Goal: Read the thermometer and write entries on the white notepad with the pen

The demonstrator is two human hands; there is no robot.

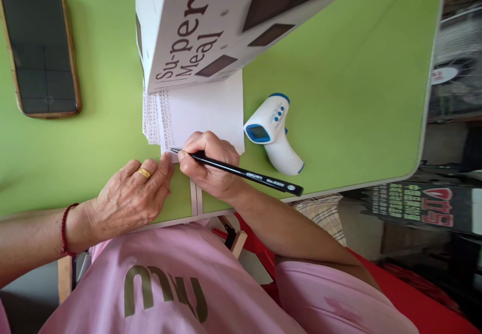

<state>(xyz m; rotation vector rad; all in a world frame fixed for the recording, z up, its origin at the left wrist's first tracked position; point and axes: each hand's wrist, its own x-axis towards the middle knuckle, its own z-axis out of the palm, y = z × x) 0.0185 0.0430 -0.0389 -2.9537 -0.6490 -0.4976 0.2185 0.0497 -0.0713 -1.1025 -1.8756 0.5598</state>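
Observation:
My right hand [213,165] is closed around a black pen [248,175], its silver tip touching the left part of a white sheet of paper [205,118]. Rows of small handwritten marks run down the sheet's left side. My left hand [131,196] lies on the table, fingers slightly bent and close together, its fingertips at the sheet's lower left corner. It wears a gold ring and holds nothing. More written-on sheets [151,118] stick out to the left. A white and brown box [196,42] printed "Su-per Meal" stands over the papers' upper part, hiding it.
A white and blue infrared thermometer [276,133] lies right of the paper. At the far left is a phone [39,47] in a brown-edged case. The green table [350,98] ends close to my body; dark cluttered items stand beyond its right edge.

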